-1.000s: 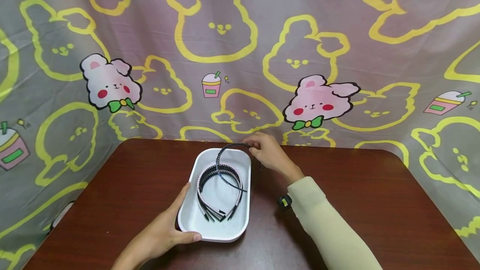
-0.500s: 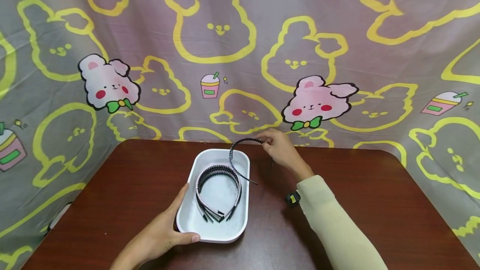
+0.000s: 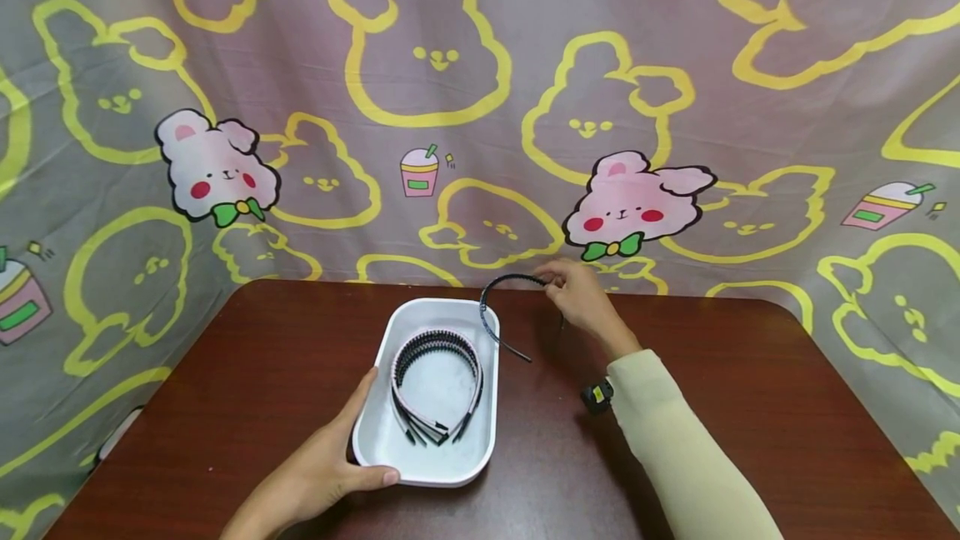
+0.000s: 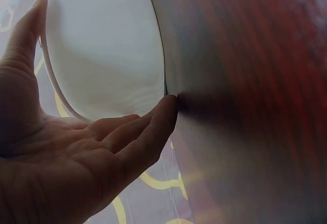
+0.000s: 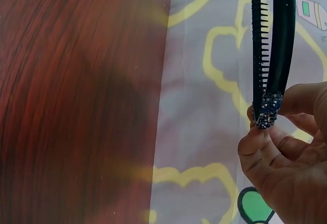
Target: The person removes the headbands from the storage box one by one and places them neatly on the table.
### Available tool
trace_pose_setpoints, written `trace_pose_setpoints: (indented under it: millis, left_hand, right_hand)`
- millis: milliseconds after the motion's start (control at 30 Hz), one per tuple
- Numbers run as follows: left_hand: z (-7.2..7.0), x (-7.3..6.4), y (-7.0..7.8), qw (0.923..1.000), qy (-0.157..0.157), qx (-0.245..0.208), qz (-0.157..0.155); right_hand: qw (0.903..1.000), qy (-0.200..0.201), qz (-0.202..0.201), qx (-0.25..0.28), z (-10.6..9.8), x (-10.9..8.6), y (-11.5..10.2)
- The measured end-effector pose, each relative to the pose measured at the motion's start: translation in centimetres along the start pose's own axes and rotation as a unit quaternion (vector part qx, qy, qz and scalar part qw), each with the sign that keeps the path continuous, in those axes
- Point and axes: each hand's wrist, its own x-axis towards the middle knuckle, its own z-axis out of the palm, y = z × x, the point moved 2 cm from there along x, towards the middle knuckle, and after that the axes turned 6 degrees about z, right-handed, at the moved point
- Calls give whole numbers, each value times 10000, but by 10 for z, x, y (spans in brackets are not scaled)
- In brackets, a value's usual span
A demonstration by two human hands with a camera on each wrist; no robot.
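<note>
My right hand [image 3: 588, 302] pinches a black toothed headband [image 3: 492, 319] in the head view, holding it above the table at the tray's far right corner. Up close in the right wrist view, dark sparkling beads [image 5: 268, 109] cover the part between thumb and fingers. My left hand [image 3: 322, 465] grips the near left corner of a white tray [image 3: 420, 473], thumb on the near side and fingers along the left side. Inside the tray lies a stack of several headbands [image 3: 401, 365], black and pale pink. In the left wrist view the fingers [image 4: 148, 132] press the tray's outer wall.
The tray stands on a dark red-brown wooden table [image 3: 720, 423]. A patterned curtain [image 3: 465, 148] hangs right behind the table's far edge and along both sides. A small black device [image 3: 597, 397] is at the right wrist.
The right hand has carried the black headband rightward, from over the stack to the tray's far right rim. The left hand and the tray have stayed in place.
</note>
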Motion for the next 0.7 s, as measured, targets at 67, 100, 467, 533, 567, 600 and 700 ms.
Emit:
trace_pose_setpoints:
  millis: [67,100,467,533,567,600,700]
  left_hand:
    - [0,0,0,10000,2,2,22]
    - [0,0,0,10000,-1,-4,37]
    - [0,1,-2,9999,10,120,96]
    - [-1,1,-1,9999,4,127,92]
    - [-1,1,-1,9999,-1,116,93]
    - [-1,1,-1,9999,-8,108,104]
    - [-1,1,-1,9999,-18,74,114]
  right_hand:
    - [10000,40,48,-47,-2,1,3]
    - [9999,63,89,-68,-3,1,5]
    - [9991,190,374,-18,-11,2,21]
    - [9992,204,356,-29,-11,3,24]
    - [9992,193,361,-38,-11,4,26]
    - [9991,181,375,-48,-11,4,27]
    - [9992,209,340,-82,-11,4,32]
